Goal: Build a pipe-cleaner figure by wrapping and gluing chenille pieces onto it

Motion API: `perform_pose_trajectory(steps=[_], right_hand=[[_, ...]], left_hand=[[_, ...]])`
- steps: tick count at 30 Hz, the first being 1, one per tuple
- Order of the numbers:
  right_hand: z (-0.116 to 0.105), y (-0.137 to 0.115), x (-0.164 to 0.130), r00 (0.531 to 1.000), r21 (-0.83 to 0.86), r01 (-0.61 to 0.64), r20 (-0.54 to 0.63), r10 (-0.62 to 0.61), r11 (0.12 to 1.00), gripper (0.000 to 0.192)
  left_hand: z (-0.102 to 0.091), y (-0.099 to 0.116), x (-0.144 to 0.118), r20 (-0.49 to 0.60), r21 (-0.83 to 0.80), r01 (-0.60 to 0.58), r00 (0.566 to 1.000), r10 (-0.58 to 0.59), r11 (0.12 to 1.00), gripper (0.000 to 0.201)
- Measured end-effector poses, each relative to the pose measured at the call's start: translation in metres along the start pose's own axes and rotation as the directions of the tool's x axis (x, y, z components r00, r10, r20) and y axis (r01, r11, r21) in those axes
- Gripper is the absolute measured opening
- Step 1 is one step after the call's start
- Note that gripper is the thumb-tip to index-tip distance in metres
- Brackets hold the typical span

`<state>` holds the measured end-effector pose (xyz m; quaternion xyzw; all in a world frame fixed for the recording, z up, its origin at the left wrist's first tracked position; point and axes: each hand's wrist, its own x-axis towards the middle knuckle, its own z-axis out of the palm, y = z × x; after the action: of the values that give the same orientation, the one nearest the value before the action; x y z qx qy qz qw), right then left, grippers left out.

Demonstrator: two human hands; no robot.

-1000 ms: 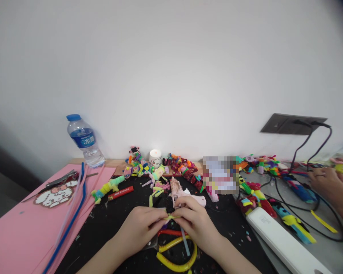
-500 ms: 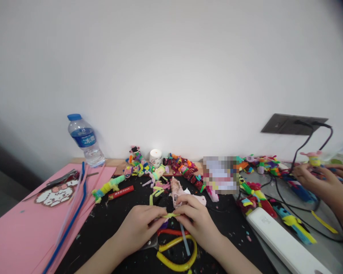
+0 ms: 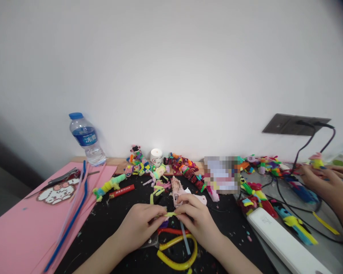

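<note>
My left hand [image 3: 143,222] and my right hand [image 3: 199,220] meet over the black mat [image 3: 111,228]. Between their fingertips they pinch a short yellow-green pipe cleaner piece [image 3: 170,214], one end in each hand. Just behind the right fingers lies a pale pink glue gun [image 3: 177,190], partly covered by them. Under the hands a translucent glue stick [image 3: 185,239] crosses a red strip [image 3: 174,231] and a curved yellow strip [image 3: 178,265]. Short yellow and pink pipe cleaner pieces [image 3: 161,186] are scattered beyond the left fingers.
At left, pink sheets [image 3: 14,228] bear long blue pipe cleaners [image 3: 65,236] and pliers-like tools [image 3: 64,177]. A water bottle [image 3: 87,139] leans by the wall. Pipe cleaner figures line the back. Right are a white oblong device [image 3: 282,239], cables, and another person's hand [image 3: 322,184] holding a figure.
Both my hands keep their pinch on the yellow-green piece, with only slight finger shifts. The other person's hands and figure have moved a little to the right, and the figure has turned.
</note>
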<state>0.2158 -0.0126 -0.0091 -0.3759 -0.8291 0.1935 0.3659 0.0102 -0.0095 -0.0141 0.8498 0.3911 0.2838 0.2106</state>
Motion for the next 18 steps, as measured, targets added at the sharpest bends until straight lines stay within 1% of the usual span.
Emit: perform_pose_trajectory(steps=[6, 14, 18], right_hand=[[-0.0005, 0.0002, -0.0005, 1.0, 0.021, -0.002, -0.005, 0.002, 1.0, 0.014], [-0.0002, 0.0015, -0.0007, 1.0, 0.023, 0.002, -0.004, -0.002, 1.0, 0.014], [0.0, 0.0012, -0.0004, 1.0, 0.016, -0.001, -0.006, 0.001, 1.0, 0.014]], left_hand=[[0.0, -0.0007, 0.0001, 0.005, 0.006, 0.03, 1.0, -0.03, 1.0, 0.011], [0.0001, -0.0002, -0.0002, -0.018, 0.034, 0.05, 0.999, -0.05, 0.998, 0.011], [0.0006, -0.0008, -0.0003, -0.022, 0.019, 0.051, 0.999, -0.05, 0.999, 0.012]])
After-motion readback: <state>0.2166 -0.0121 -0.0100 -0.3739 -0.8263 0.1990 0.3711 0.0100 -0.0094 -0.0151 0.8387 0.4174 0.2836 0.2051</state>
